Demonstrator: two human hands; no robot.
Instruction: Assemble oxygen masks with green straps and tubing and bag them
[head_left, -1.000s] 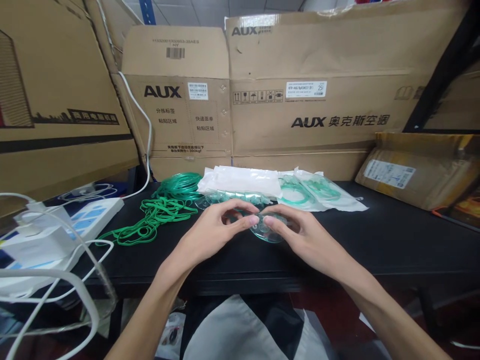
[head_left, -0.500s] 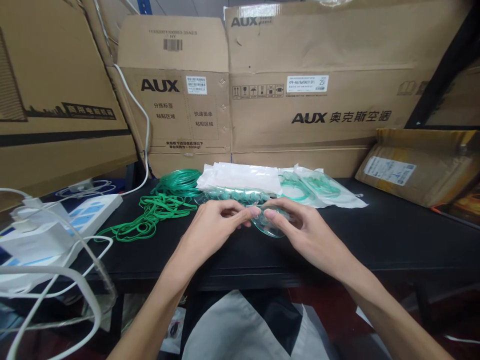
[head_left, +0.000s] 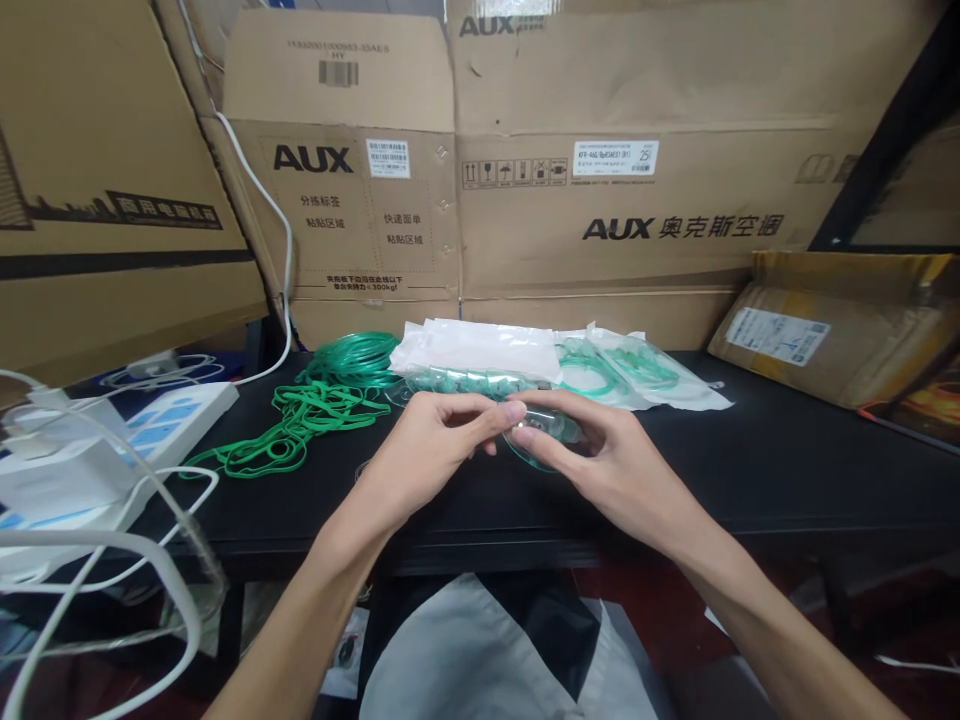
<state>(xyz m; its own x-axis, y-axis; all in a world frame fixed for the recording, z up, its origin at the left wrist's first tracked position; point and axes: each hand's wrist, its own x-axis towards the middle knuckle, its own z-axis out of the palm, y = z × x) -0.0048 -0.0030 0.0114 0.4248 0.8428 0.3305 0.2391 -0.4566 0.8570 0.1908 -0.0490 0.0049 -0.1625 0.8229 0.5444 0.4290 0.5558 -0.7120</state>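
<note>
A clear, greenish plastic oxygen mask is held up over the black table, near its front. My left hand pinches the mask's left edge between thumb and fingers. From the other side, my right hand is closed around it, thumb in front and fingers behind. My two thumb tips nearly meet, and whatever small part lies between them is hidden. Just behind my hands lies a row of nested clear-green masks. Left of them are a coil of green tubing and a tangle of green elastic straps.
White paper packets and bagged green tubing lie at the back of the black table. A power strip with white cables is on the left. A taped carton sits right; large cardboard panels stand behind.
The mask has turned in my hands, now showing its rounded side more. My right thumb has shifted left, closer to my left thumb. The view has tilted slightly.
</note>
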